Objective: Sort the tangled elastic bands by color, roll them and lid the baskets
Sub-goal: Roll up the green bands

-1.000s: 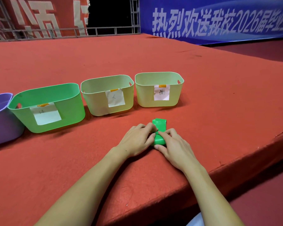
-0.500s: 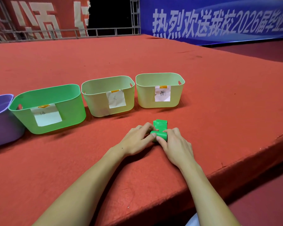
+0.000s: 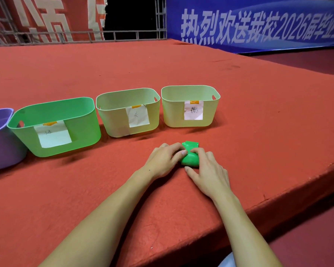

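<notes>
A green elastic band (image 3: 190, 158) lies on the red carpet, mostly wound into a thick roll with a short flat end sticking out on the far side. My left hand (image 3: 165, 159) curls its fingers over the roll's left end. My right hand (image 3: 208, 170) curls over its right end, with the thumb at the near side. Behind them stand a green basket (image 3: 66, 143) and two pale yellow baskets (image 3: 114, 122) (image 3: 172, 112), each with a paper label. No lids are in view.
A purple basket (image 3: 0, 147) stands at the far left, cut off by the frame. The carpeted platform's edge (image 3: 278, 199) runs diagonally close to my right arm, with a drop to a lower floor beyond it. Banners and a metal truss stand at the back.
Both hands have rolled the band away from me; the roll is thicker and the flat free end beyond it is shorter. The baskets have not moved.
</notes>
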The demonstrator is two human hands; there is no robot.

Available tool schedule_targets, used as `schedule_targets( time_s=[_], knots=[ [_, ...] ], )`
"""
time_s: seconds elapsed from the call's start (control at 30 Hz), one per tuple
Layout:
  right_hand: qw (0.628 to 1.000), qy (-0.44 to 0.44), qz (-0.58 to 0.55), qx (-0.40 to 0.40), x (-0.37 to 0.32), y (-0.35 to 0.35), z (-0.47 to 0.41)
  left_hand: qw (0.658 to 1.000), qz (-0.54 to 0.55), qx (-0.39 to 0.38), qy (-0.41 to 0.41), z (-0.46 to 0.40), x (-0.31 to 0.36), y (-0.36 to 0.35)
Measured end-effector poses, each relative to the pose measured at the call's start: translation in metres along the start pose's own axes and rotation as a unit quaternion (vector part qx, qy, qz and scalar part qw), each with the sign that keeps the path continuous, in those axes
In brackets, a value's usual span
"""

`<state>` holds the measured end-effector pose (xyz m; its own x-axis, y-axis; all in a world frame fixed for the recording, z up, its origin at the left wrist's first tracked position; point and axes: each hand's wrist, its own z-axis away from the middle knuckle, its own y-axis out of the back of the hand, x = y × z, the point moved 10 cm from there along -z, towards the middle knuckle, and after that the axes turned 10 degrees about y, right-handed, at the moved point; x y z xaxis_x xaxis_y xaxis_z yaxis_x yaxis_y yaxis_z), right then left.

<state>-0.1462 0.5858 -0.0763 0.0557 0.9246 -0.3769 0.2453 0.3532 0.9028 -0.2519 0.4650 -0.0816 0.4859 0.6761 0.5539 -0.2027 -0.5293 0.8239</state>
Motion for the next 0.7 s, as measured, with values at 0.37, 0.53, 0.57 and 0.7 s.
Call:
schedule_targets(
  time_s=[0.37, 0.53, 0.57, 0.7],
  knots=[
    [1.0, 0.005, -0.009, 0.006, 0.002, -0.004, -0.009, 0.995, 0.033, 0.093, 0.012, 0.003, 0.003, 0.008],
    [1.0, -0.007, -0.01, -0.018, 0.006, -0.009, -0.013, 0.998, 0.034, 0.056, -0.002, 0.004, 0.005, 0.004],
    [1.0, -0.009, -0.009, -0.022, 0.006, -0.01, -0.014, 0.998, 0.03, 0.047, -0.005, 0.003, 0.004, 0.004],
    [0.999, -0.024, -0.004, -0.046, 0.007, -0.012, -0.016, 1.0, -0.001, 0.014, -0.021, 0.0, 0.007, 0.003]
  ],
)
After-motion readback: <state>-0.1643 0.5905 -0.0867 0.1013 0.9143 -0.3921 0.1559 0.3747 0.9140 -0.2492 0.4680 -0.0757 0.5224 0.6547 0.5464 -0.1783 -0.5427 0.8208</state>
